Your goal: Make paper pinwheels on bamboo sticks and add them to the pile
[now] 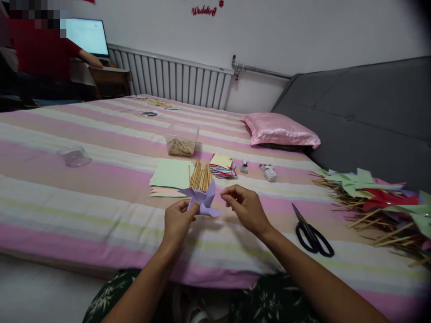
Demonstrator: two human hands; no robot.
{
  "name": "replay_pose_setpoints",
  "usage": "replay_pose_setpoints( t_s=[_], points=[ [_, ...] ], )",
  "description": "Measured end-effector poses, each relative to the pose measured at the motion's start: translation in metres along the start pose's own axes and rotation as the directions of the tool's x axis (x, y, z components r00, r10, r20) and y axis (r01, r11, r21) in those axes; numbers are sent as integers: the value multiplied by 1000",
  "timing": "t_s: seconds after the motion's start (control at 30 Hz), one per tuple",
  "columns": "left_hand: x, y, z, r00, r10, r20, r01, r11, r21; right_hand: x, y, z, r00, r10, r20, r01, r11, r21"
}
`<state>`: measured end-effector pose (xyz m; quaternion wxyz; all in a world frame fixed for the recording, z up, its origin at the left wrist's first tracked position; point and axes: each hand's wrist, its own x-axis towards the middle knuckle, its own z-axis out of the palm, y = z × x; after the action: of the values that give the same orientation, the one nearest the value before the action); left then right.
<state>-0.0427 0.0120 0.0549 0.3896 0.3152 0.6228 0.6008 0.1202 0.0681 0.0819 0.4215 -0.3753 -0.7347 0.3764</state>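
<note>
A purple paper pinwheel (204, 200) with folded blades is pinched between the thumb and fingers of my left hand (180, 219). Just right of it, apart from the paper, my right hand (245, 208) has thumb and forefinger pressed together; whatever may be between the tips is too small to make out. Behind the pinwheel stands a bundle of thin wooden sticks (201, 176), its lower end hidden. Light green paper sheets (171, 174) lie to the left of the sticks, and a stack of small coloured paper squares (222, 165) to the right.
Black-handled scissors (312, 235) lie right of my hands, with several finished pinwheels (365, 185) beyond. Further back are a clear box (182, 139) of sticks, two small boxes (244, 166) (268, 172), a clear lid (74, 157) and a pink pillow (281, 128). A person (40, 54) sits back left.
</note>
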Motion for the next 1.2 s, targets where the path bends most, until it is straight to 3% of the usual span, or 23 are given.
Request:
replay_pose_setpoints(
  t_s=[0.23, 0.37, 0.5, 0.7, 1.2],
  points=[
    [-8, 1, 7, 995, 17, 95, -11, 998, -59, -16, -17, 20, 989, -105, 103, 108, 994, -29],
    [-11, 1, 8, 990, 8, 144, 11, 992, -129, -17, -17, 24, 985, -157, 68, 162, 983, -87],
    [-10, 1, 6, 986, 4, 169, 25, 986, -167, -18, -14, 25, 993, -116, 7, 116, 984, -132],
    [-9, 1, 3, 981, 14, 192, 20, 984, -175, -19, -12, 29, 996, -51, -75, 46, 997, -64],
    [-9, 0, 2, 981, 39, 189, -3, 983, -185, -20, -14, 29, 998, -16, -62, 12, 997, -72]
  ],
)
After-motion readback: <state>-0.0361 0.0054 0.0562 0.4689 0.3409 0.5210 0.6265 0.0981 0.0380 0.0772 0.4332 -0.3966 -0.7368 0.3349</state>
